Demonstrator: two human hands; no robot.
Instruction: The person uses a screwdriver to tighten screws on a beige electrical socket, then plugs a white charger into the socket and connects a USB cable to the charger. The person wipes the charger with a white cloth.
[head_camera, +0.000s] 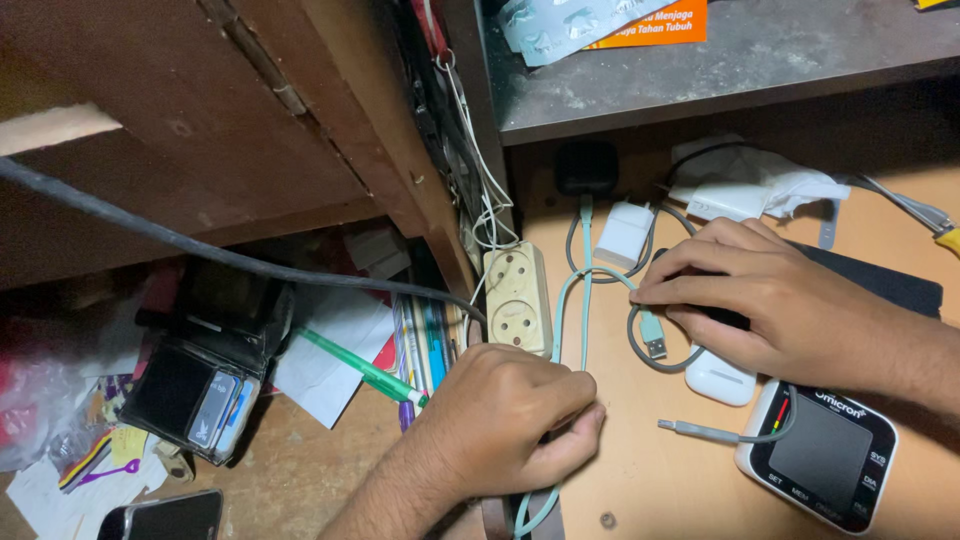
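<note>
closest in, the left hand (510, 415) is curled closed, pinching the pale green cable (583, 300) against the wooden desk (650, 470). farther up, the right hand (770, 300) lies flat, fingers loosely bent over a dark object and the cable's loop, gripping nothing clearly. risks, as i judge them: a tug could drag the cream double socket (516, 298) or knock the blood pressure monitor (820, 450); the grey cable (650, 355) tangles with the green one; the small usb plug (652, 335) may snag there.
</note>
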